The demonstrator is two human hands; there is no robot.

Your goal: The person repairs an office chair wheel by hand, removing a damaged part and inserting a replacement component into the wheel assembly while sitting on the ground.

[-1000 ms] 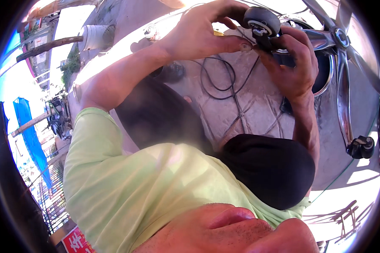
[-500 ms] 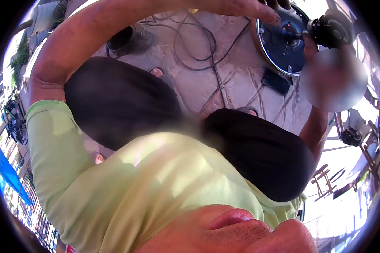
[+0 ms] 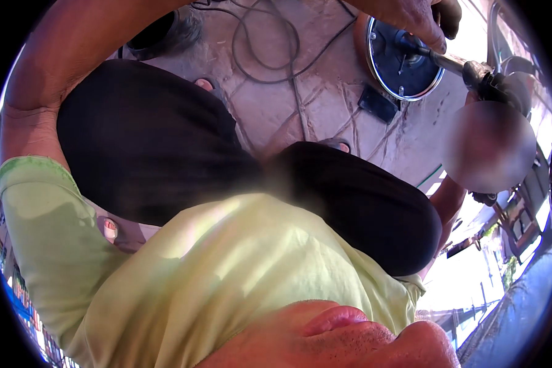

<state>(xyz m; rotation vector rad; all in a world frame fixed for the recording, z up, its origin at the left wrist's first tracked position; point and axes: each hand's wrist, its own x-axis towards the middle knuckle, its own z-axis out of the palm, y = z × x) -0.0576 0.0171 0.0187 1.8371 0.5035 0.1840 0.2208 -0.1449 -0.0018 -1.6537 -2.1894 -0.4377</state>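
Sunlit concrete floor (image 3: 331,122), scored with grooves, bears an upturned round stool seat (image 3: 387,61), black, chrome-rimmed; its steel post (image 3: 448,63) slants right. The left hand (image 3: 418,19) curls above the post, grip unclear; blur hides the grip of the right hand (image 3: 487,147), beside the black caster (image 3: 507,90), which both hands met 1 s ago.

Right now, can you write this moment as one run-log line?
left hand: near metal bar, contact unclear | right hand: blurred, grip unclear | nearby: round black disc, black cable, dark flat object
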